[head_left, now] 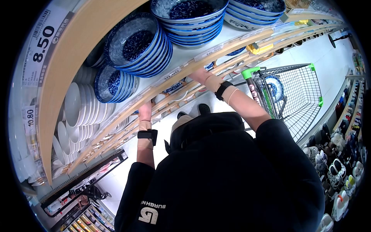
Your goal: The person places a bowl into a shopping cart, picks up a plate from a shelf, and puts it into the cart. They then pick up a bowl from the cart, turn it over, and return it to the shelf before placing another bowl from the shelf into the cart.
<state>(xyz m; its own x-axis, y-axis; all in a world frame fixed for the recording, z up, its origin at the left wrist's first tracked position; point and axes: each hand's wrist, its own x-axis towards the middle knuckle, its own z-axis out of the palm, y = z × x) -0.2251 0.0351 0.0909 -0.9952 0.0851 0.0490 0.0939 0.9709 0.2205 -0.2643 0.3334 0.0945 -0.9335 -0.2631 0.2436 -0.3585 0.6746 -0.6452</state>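
Observation:
My left hand [145, 111] reaches in under the edge of the wooden-fronted shelf [185, 71]; its fingers are hidden below that edge. Further right, my right hand [199, 76] also goes in beneath the same shelf edge, with its fingers out of sight. Between the two hands, blue-and-white patterned dishes [174, 86] show in part on the lower level. Whether either hand touches a dish cannot be made out. Above them, stacks of blue-and-white bowls [145, 42] stand on the upper shelf.
White plates [79, 104] are stacked at the left of the shelf. A shopping cart [305, 94] with green corners stands to my right, a blue-patterned plate [273, 89] in it. Shoes [336, 170] fill racks at the far right. A dark metal rack [85, 174] is at lower left.

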